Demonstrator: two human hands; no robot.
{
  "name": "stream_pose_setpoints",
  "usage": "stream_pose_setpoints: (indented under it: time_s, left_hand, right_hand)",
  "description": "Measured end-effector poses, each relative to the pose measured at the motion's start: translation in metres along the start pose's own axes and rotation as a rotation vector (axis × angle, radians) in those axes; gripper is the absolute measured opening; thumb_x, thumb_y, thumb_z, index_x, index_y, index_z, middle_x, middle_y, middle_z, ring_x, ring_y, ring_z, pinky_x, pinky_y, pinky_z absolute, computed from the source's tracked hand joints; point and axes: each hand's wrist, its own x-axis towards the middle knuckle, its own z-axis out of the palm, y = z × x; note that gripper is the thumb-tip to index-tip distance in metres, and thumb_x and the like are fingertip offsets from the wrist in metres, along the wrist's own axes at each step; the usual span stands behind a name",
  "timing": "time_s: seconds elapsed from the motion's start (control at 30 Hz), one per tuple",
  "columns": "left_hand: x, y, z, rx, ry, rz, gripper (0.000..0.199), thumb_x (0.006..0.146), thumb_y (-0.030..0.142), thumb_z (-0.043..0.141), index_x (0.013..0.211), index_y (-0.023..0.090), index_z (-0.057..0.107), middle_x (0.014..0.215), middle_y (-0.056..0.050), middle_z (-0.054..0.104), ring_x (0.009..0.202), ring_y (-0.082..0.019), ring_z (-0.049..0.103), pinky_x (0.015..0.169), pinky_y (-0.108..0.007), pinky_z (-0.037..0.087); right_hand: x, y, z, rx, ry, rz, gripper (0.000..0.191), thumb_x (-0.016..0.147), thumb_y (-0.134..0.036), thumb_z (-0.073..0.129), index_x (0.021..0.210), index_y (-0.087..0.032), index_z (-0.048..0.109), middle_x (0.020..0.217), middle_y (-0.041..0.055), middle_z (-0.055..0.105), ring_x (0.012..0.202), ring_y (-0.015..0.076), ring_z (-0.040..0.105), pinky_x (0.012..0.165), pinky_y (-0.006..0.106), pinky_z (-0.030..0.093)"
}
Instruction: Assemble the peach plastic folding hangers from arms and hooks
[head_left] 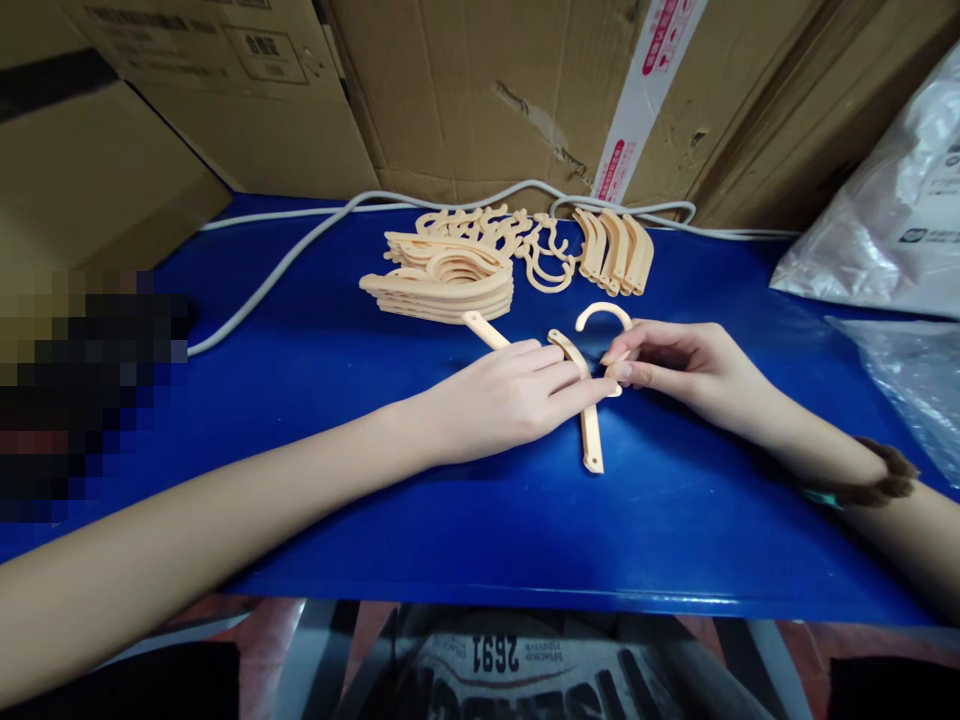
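Forearms (300, 482) angle inward, left hand (517, 398) palm down.

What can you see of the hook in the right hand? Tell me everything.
The hook is a smooth, pale cream piece, plastic by its look, bent into an arc with a rounded free end at the left. The arc opens toward the person. The right hand pinches its other end, hiding much of it, over the blue table. Whether the left hand touches it, I cannot tell.
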Motion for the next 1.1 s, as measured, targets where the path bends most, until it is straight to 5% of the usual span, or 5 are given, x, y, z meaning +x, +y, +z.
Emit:
stream_pose_setpoints:
  time_s: [0.3, 0.53, 0.67, 0.87, 1.1]
  left_hand:
    - [-0.001, 0.0, -0.001, 0.0, 0.0, -0.118, 0.03, 0.105, 0.016, 0.043, 0.13, 0.008, 0.057, 0.099, -0.007, 0.071, 0.093, -0.02, 0.063, 0.072, -0.031, 0.042]
    - [-0.001, 0.011, -0.006, -0.092, -0.015, -0.327, 0.028, 0.106, 0.029, 0.041, 0.115, 0.014, 0.063, 0.101, -0.004, 0.073, 0.089, -0.017, 0.068, 0.067, -0.028, 0.045]
    - [0.004, 0.015, -0.017, -0.4, -0.145, -0.499, 0.021, 0.104, 0.029, 0.045, 0.104, 0.017, 0.062, 0.096, -0.002, 0.071, 0.081, -0.016, 0.068, 0.058, -0.024, 0.041]
    - [0.01, 0.01, -0.02, -1.309, -0.069, -0.886, 0.014, 0.092, 0.027, 0.063, 0.094, 0.018, 0.053, 0.081, 0.002, 0.065, 0.062, -0.011, 0.065, 0.05, -0.019, 0.052]
    - [0.013, 0.002, -0.014, -1.48, 0.125, -1.05, 0.022, 0.093, 0.028, 0.062, 0.083, 0.016, 0.047, 0.077, 0.0, 0.064, 0.054, -0.009, 0.06, 0.038, -0.017, 0.051]
  right_hand:
    - [-0.002, 0.003, 0.001, 0.011, 0.055, -0.002, 0.021, 0.077, -0.036, 0.08, 0.083, -0.019, 0.069, 0.074, -0.0002, 0.07, 0.065, 0.012, 0.063, 0.061, 0.023, 0.049]
    - [-0.009, -0.006, 0.01, -0.264, 0.068, -0.23, 0.011, 0.088, -0.03, 0.07, 0.092, -0.02, 0.069, 0.085, 0.0008, 0.073, 0.076, 0.0136, 0.067, 0.069, 0.023, 0.052]
    - [-0.013, -0.01, 0.015, -0.403, 0.04, -0.371, 0.009, 0.091, -0.023, 0.064, 0.1, -0.02, 0.066, 0.091, 0.0019, 0.073, 0.076, 0.0142, 0.068, 0.069, 0.025, 0.053]
    - [-0.017, -0.007, 0.02, -0.473, 0.222, -0.464, 0.018, 0.092, -0.023, 0.061, 0.109, -0.026, 0.056, 0.089, 0.0017, 0.068, 0.075, 0.017, 0.066, 0.068, 0.031, 0.056]
    - [-0.006, 0.001, 0.018, -0.891, -0.092, -0.506, 0.044, 0.098, -0.038, 0.054, 0.137, -0.017, 0.053, 0.142, 0.0166, 0.056, 0.126, 0.0298, 0.056, 0.099, 0.047, 0.048]
